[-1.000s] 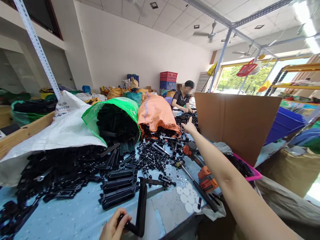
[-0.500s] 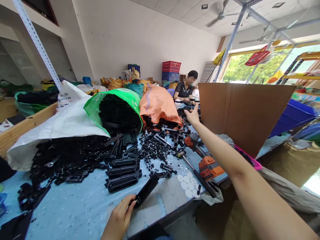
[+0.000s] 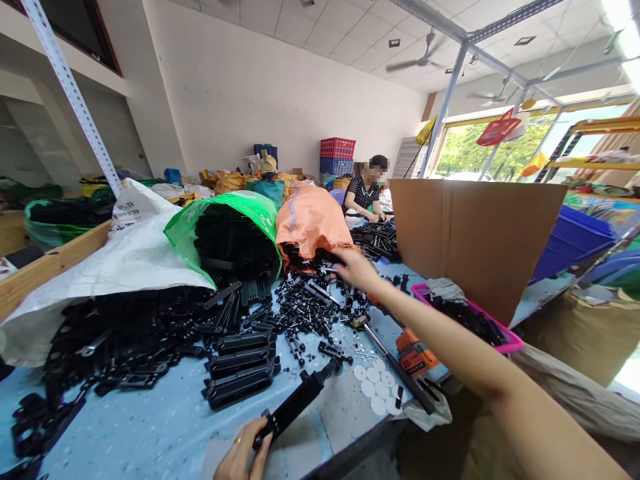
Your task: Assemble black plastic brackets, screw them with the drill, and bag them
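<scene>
My left hand (image 3: 243, 457) sits at the near table edge, closed on the end of a long black plastic bar (image 3: 300, 399) that angles up to the right. My right arm stretches far across the table. My right hand (image 3: 353, 267) hovers over loose black plastic parts (image 3: 310, 300) just in front of the orange sack (image 3: 313, 223); its fingers are bent down among the parts and I cannot see whether they hold anything.
An orange cordless drill (image 3: 413, 353) and a screwdriver (image 3: 390, 363) lie under my right forearm, beside several white discs (image 3: 375, 383). Green (image 3: 225, 217) and white (image 3: 130, 260) sacks spill black parts. A cardboard box (image 3: 470, 233) and pink tray (image 3: 470, 317) stand right. Another person (image 3: 367, 193) works at the far end.
My right hand has drawn back and left from the far end by the cardboard box, down onto the parts near the orange sack. My left hand still holds the black bar.
</scene>
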{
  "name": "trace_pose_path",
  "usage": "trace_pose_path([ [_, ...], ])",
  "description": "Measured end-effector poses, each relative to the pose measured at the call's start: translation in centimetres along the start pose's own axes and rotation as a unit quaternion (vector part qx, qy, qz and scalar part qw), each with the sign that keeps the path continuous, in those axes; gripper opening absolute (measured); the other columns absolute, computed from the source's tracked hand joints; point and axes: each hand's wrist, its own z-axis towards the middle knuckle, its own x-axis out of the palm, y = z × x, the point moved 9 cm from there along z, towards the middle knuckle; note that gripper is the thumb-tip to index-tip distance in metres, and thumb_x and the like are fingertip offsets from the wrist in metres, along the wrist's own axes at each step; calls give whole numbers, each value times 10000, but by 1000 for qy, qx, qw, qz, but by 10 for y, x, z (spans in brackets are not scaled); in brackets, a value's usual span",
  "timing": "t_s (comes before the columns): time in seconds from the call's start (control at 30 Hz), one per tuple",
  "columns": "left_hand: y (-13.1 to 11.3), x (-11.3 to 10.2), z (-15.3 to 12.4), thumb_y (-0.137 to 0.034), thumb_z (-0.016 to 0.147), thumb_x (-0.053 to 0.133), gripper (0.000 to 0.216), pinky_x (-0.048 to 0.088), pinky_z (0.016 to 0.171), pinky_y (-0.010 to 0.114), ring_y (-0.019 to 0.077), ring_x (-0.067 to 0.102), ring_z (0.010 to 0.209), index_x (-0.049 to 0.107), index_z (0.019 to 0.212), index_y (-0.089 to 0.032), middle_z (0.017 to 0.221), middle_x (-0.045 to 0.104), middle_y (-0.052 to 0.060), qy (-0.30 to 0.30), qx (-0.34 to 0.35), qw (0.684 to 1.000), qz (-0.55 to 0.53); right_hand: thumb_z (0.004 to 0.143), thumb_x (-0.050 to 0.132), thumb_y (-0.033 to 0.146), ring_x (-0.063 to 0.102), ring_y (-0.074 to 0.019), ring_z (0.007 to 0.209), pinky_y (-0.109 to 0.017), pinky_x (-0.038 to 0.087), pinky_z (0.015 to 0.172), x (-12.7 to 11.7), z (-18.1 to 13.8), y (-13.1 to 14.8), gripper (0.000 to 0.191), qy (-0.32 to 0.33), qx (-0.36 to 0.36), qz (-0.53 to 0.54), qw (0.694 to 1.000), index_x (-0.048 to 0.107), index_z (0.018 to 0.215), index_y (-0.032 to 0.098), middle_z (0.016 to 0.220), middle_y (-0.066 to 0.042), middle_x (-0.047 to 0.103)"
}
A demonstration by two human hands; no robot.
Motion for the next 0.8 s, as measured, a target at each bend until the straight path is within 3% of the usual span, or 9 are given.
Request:
trace_pose_path([
  [0.1, 6, 2, -6, -419, 825, 505, 315, 558, 773, 285, 219, 656, 910, 608, 1022, -195, 993, 686, 70, -5, -37, 999, -18, 877, 434, 360, 538, -169, 909, -288, 414, 793, 48, -79, 132, 274, 92, -215, 77, 969, 585, 1028, 187, 947, -61, 628],
  [0.17, 11, 3, -8, -428, 811, 517, 330, 559, 768, 295, 220, 656, 906, 603, 1020, -187, 994, 685, 77, -9, -74, 997, -38, 830, 485, 443, 540, -175, 757, -287, 414, 675, 68, -132, 191, 286, 144, -293, 60, 943, 589, 832, 177, 763, -46, 620],
  [0.2, 15, 4, -9, -428, 804, 525, 331, 560, 760, 292, 218, 659, 898, 601, 1016, -186, 990, 686, 76, -7, -94, 994, -49, 849, 461, 414, 536, -177, 745, -293, 407, 665, 71, -147, 206, 269, 143, -285, 43, 947, 573, 810, 172, 747, -45, 614],
  [0.33, 30, 11, -13, -417, 784, 537, 301, 564, 722, 274, 210, 672, 848, 611, 969, -191, 953, 695, 64, 16, -163, 981, -104, 865, 455, 376, 536, -193, 743, -354, 399, 729, 65, -160, 219, 232, 130, -185, -6, 974, 535, 822, 163, 770, -56, 610],
  [0.4, 37, 11, -14, -407, 759, 548, 294, 566, 709, 284, 219, 674, 836, 618, 953, -199, 943, 699, 59, 16, -178, 976, -126, 846, 483, 421, 539, -199, 737, -372, 396, 761, 65, -161, 228, 264, 137, -201, -3, 970, 531, 839, 162, 770, -57, 607],
  [0.5, 44, 8, -16, -361, 692, 572, 287, 568, 677, 312, 244, 675, 815, 621, 929, -206, 900, 709, 52, -10, -200, 972, -126, 836, 467, 513, 546, -188, 712, -314, 414, 667, 78, -164, 245, 348, 154, -245, 41, 956, 523, 923, 180, 789, -31, 604],
  [0.67, 38, 12, -25, -340, 660, 572, 310, 557, 634, 309, 246, 681, 762, 580, 941, -210, 793, 715, 22, -32, -263, 953, -147, 876, 454, 364, 561, -135, 674, -233, 372, 514, 108, -167, 261, 205, 188, -289, 63, 936, 528, 828, 179, 791, -6, 593],
  [0.73, 36, 10, -29, -342, 683, 545, 278, 549, 642, 306, 242, 681, 767, 571, 932, -222, 774, 713, 13, -60, -287, 946, -141, 867, 464, 352, 564, -129, 657, -231, 349, 477, 112, -164, 260, 199, 187, -287, 59, 938, 530, 807, 174, 783, -4, 591],
  [0.8, 35, 12, -29, -337, 705, 519, 201, 537, 624, 300, 240, 681, 746, 579, 861, -226, 746, 709, 15, -48, -300, 945, -118, 860, 473, 349, 566, -128, 646, -231, 329, 459, 114, -160, 259, 196, 189, -281, 56, 939, 534, 796, 175, 769, 2, 594],
])
